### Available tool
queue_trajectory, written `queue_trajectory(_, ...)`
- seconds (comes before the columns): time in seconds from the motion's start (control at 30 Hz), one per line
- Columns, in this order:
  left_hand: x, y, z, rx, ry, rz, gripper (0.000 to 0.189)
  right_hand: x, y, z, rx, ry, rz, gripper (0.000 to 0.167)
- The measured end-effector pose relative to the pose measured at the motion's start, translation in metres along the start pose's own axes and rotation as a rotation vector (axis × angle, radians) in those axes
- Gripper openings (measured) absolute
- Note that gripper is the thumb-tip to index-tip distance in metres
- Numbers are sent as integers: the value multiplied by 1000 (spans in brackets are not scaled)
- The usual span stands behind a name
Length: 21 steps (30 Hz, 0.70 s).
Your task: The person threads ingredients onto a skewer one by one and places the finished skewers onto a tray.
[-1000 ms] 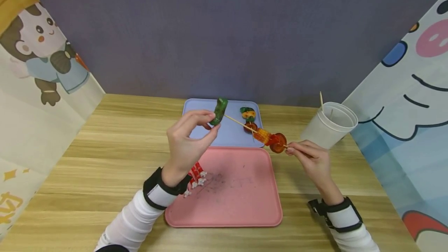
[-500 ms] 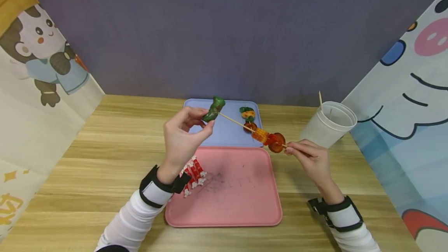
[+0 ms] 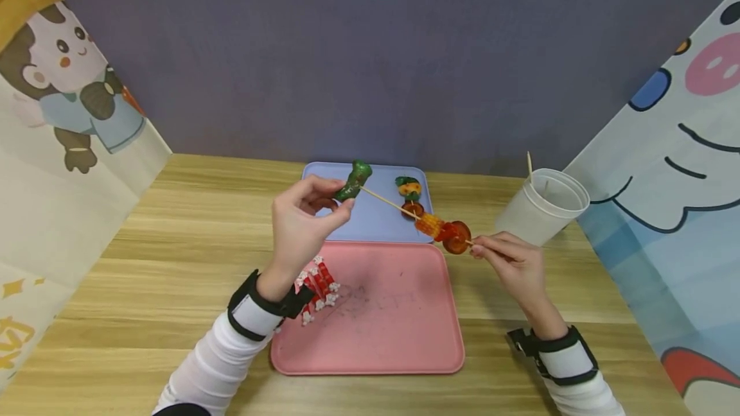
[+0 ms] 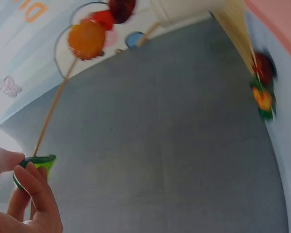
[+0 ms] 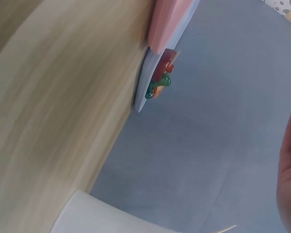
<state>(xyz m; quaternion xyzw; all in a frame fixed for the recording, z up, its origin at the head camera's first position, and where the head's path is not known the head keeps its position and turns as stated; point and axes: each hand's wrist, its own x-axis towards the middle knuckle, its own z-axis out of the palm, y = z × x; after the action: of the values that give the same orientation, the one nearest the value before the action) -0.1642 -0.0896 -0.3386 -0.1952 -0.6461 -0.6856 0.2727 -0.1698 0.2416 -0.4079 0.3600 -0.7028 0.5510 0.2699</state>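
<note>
Left hand [image 3: 306,217] pinches the green piece [image 3: 357,177], probably light, slick and best held by its edges; right hand [image 3: 516,263] grips the likely stiff skewer [image 3: 387,201] near its right end

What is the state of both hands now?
Left hand: closed, pinching a glossy green curved food-like piece.
Right hand: closed, pinching a thin wooden skewer.
</note>
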Motion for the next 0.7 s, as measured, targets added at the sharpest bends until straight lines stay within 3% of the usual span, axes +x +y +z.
queue_trajectory(0.17, 9, -6, -9, -27, 58, -131, 20, -2, -3, 3, -3, -18, 19, 20)
queue_trajectory(0.3, 14, -14, -13, -29, 108, -194, 20, -2, -12, 4, -89, -44, 16, 18)
queue_trajectory(0.43, 17, -20, -14, -18, 104, -262, 20, -1, -22, 5, -189, -56, 27, 24)
queue_trajectory(0.6, 20, -26, -17, -127, 98, -369, 17, 1, -35, 5, -273, -81, 83, 33)
queue_trajectory(0.7, 21, -30, -19, -173, 94, -395, 15, 1, -44, 5, -283, -95, 119, 32)
